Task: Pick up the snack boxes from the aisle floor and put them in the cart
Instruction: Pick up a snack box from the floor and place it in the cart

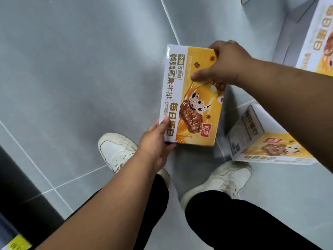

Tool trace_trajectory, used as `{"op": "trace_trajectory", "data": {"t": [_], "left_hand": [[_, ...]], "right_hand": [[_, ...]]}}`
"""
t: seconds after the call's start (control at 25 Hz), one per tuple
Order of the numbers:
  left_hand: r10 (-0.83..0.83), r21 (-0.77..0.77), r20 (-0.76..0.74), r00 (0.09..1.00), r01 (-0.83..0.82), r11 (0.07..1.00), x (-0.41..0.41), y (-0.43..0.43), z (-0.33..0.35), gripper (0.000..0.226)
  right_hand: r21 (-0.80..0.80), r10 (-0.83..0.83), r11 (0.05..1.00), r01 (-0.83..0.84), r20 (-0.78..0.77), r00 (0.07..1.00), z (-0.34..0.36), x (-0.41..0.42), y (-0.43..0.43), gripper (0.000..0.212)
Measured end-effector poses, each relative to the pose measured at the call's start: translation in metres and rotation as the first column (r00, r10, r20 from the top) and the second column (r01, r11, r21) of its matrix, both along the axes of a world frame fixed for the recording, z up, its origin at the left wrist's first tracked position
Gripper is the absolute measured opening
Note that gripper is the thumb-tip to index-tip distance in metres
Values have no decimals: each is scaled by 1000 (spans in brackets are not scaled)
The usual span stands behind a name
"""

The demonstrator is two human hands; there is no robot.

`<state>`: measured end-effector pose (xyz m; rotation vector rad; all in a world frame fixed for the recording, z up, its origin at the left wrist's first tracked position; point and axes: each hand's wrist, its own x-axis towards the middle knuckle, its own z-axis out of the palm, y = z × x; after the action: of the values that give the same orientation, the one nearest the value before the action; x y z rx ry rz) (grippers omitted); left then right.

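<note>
Both hands are holding one snack box [191, 91], printed face up, apparently lifted clear of the grey tile floor [72, 69]. The left hand [155, 141] is gripping the near lower corner, thumb on top and fingers tucked under. The right hand [225, 64] is clamping the far upper corner, thumb on the face and fingers curled over the edge.

The box is looking like thin printed cardboard: light, stiff enough along edges and corners, but the glossy faces are likely slippery and the broad panel could dent under a hard squeeze. Opposite-corner or short-edge holds are looking best, with one hand supporting underneath.

A second box [261, 147] is lying on the floor by the right foot, and a third box [319, 38] is showing at the upper right edge. The cart is not in view.
</note>
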<state>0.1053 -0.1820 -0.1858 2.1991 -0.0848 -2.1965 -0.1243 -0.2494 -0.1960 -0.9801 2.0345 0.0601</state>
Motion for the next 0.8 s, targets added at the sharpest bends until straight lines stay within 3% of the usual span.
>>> {"op": "trace_trajectory", "data": {"t": [0.2, 0.4, 0.6, 0.8], "left_hand": [[2, -86, 12, 1000, -1, 996, 3, -8, 47, 22], [-167, -278, 6, 986, 162, 947, 4, -45, 167, 33], [-416, -515, 46, 908, 378, 769, -21, -84, 340, 40], [-576, -697, 91, 812, 465, 546, -73, -100, 545, 37]], "right_hand": [[-73, -17, 997, 19, 16, 1000, 57, 6, -5, 94], [-182, -190, 965, 188, 4, 982, 191, -12, -4, 93], [-295, -400, 873, 389, 27, 916, 372, -40, 22, 80], [-421, -559, 751, 509, 6, 829, 583, -82, 64, 78]]}}
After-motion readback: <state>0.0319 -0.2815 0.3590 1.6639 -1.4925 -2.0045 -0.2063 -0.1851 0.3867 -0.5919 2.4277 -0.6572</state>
